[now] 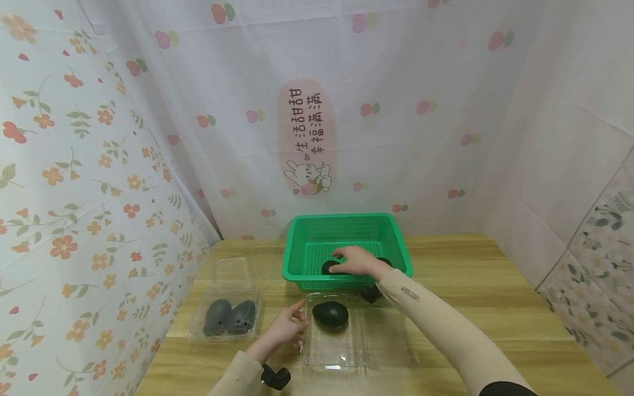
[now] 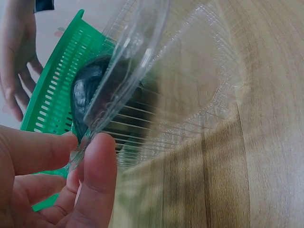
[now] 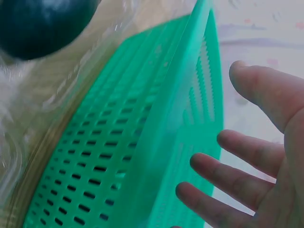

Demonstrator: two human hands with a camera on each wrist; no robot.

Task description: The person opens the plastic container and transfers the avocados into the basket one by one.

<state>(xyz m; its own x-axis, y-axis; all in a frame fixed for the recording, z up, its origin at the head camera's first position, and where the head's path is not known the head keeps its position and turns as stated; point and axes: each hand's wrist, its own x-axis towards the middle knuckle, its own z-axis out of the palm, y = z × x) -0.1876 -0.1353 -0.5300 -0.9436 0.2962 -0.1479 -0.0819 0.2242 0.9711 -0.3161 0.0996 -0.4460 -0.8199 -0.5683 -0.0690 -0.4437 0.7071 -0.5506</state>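
My left hand [image 1: 286,327] pinches the left rim of an open clear plastic clamshell box [image 2: 190,95] between thumb and fingers. One dark green avocado [image 1: 331,315] lies on its side in that box, toward the back. Over the front part of a green plastic basket [image 1: 346,285] hovers my right hand [image 1: 358,260], its fingers apart with nothing between them in the right wrist view. Below the hand, a dark avocado [image 1: 328,268] shows in the basket. Another dark fruit [image 1: 385,261] is partly hidden behind the right wrist.
On the left of the wooden table [image 1: 446,286] stands a second clear box [image 1: 198,324] holding two avocados [image 1: 218,316]. The box lid [image 1: 388,341] of the first one spreads to its right. A printed curtain [image 1: 396,154] hangs behind the basket.
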